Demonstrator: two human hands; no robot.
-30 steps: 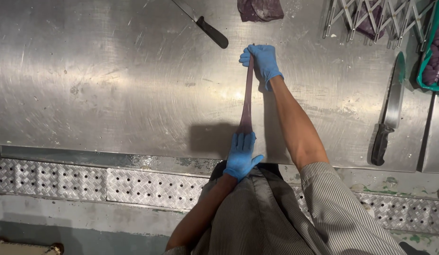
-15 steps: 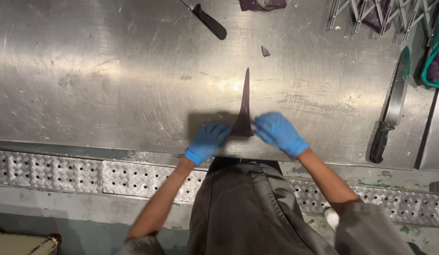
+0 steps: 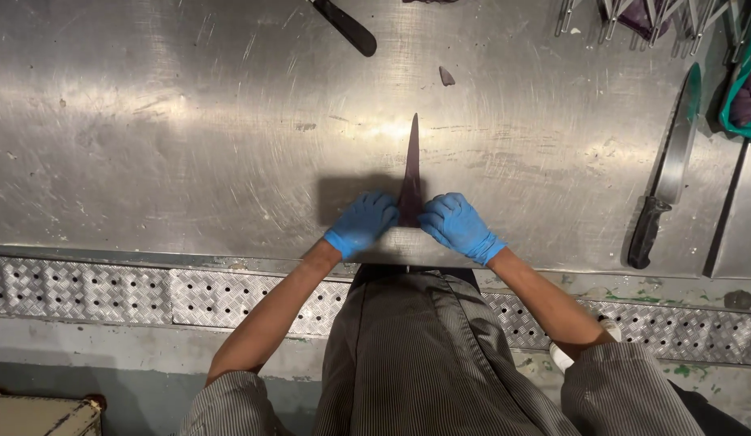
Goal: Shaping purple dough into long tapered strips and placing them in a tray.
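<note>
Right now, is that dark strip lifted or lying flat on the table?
Lying flat: the dark strip rests stretched on the steel table, left hand and right hand pressing its near end.

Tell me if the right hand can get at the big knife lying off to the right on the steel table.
Probably yes. The right hand rests at the near end of the dark strip; bare steel table lies between it and the big knife, whose black handle points toward the near edge.
</note>
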